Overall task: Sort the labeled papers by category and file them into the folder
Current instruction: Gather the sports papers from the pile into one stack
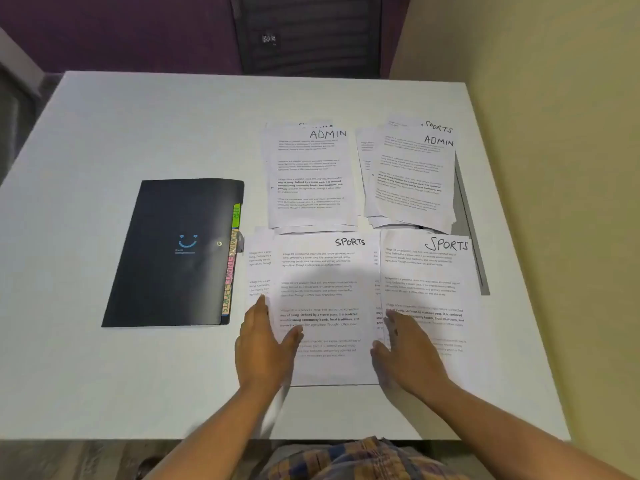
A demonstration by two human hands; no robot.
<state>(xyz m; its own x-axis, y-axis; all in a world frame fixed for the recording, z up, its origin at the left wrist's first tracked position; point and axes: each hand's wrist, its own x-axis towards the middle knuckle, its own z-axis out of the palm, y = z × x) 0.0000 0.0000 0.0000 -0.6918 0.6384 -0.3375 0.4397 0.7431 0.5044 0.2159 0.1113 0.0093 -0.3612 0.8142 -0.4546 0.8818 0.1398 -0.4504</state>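
Observation:
Four loose piles of printed papers lie on the right half of the white table [138,133]. The near middle pile [325,292] and the near right pile [433,282] are headed SPORTS. The far middle pile [310,174] and the far right pile [412,178] show ADMIN on top, with a SPORTS sheet peeking out behind the right one. A closed black folder [173,254] with coloured index tabs lies to the left of the piles. My left hand [265,344] rests flat on the left edge of the near middle pile. My right hand [407,355] lies flat where the two near piles meet.
A pale wall [554,98] runs close along the table's right edge. A dark chair back [304,32] stands behind the far edge. The near table edge is just in front of my body.

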